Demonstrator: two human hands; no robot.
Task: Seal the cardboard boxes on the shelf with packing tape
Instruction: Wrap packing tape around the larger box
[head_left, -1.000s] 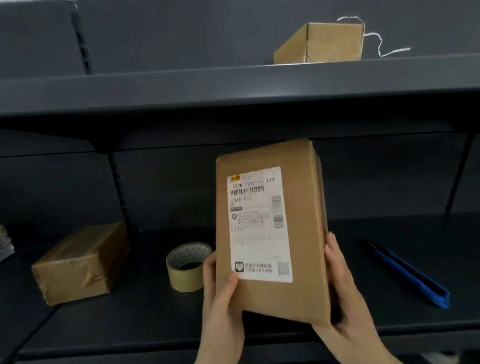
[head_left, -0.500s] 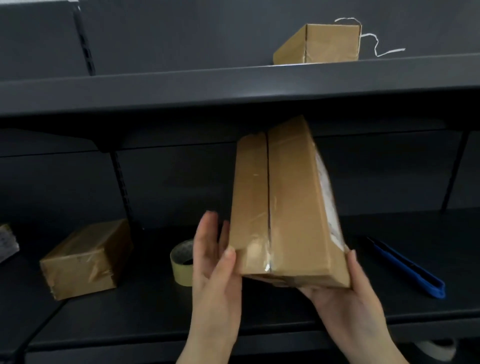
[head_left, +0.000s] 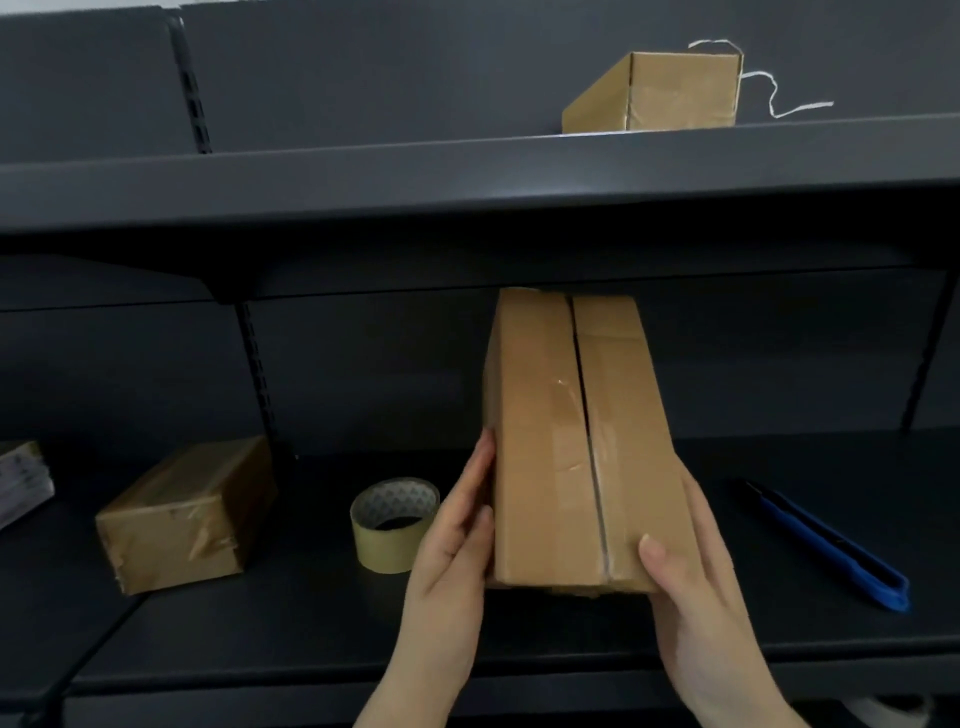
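Note:
A long brown cardboard box lies lengthwise above the dark lower shelf, its flap seam facing up and showing a gap along the middle with old tape remnants. My left hand presses flat against the box's left side. My right hand grips the near right corner, thumb on top. A roll of yellowish packing tape stands on the shelf just left of my left hand.
A taped brown box sits at the left of the shelf, with a stack of paper beyond it. A blue utility knife lies at the right. Another box with a white string rests on the upper shelf.
The box was turned from label side facing me to seam side up, and lowered toward the shelf. My right hand shifted from under the box to its near right corner.

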